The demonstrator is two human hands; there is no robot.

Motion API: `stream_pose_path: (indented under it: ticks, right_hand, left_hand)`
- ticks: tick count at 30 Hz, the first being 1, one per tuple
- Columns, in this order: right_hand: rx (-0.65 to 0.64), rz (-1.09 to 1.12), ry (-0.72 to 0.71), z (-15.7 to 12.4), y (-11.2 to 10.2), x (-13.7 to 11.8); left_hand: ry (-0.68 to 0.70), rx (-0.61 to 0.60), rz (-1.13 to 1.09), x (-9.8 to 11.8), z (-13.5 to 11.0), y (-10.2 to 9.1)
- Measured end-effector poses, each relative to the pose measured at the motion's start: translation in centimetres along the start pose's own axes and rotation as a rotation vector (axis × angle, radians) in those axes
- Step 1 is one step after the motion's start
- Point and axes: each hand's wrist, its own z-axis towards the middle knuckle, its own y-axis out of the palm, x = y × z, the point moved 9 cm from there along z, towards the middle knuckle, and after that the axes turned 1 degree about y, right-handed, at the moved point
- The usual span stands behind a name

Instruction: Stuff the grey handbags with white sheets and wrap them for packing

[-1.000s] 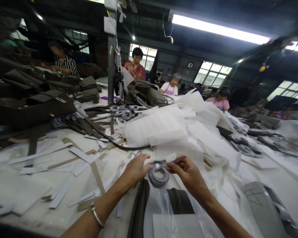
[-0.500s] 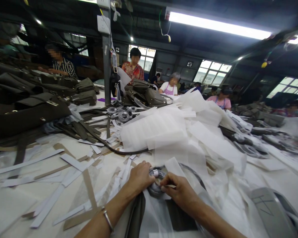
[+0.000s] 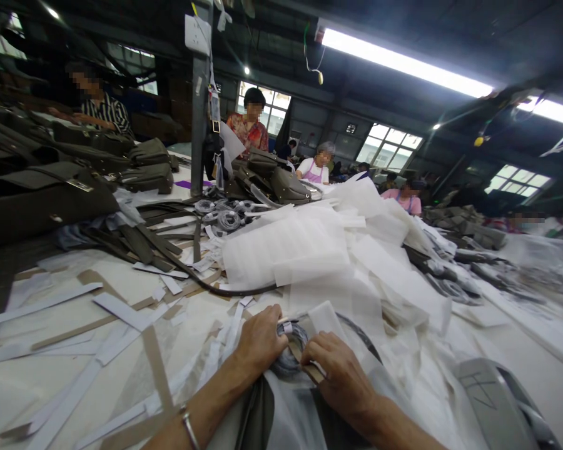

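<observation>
My left hand (image 3: 259, 342) and my right hand (image 3: 338, 373) are both closed on a coiled grey strap (image 3: 291, 350) with a small white tag, held low over a dark olive bag (image 3: 263, 412) that lies partly under clear plastic at the near edge of the table. My left fingers grip the coil's left side. My right fingers pinch its right side together with a brown strip of paper. A silver bangle sits on my left wrist.
White foam sheets (image 3: 291, 247) are heaped ahead and to the right. Paper and brown strips (image 3: 117, 312) litter the table on the left. Dark bags (image 3: 42, 200) are stacked at far left, more coiled straps (image 3: 228, 219) behind. Several people work at the far side.
Both hands came down and toward me with the coil, from above the table to the top of the bag. The camera tilted slightly left.
</observation>
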Motion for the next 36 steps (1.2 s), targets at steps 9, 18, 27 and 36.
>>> stream_pose_path:
  ticks: [9,18,27,36]
  right_hand:
    - [0.153,-0.054,-0.072,1.8,-0.3,-1.3]
    - [0.11,-0.042,-0.162,0.3,1.0,-2.2]
    - [0.156,-0.034,-0.144,1.9,1.2,-2.5]
    - [0.106,-0.214,-0.127,5.2,3.2,0.9]
  left_hand:
    - [0.099,-0.004,0.051,-0.2,-0.4,-0.3]
    - [0.17,-0.029,0.065,-0.3,0.4,0.2]
    - [0.127,-0.018,-0.013,-0.4,0.2,-0.5]
    - [0.199,0.046,-0.259,-1.0,1.5,0.0]
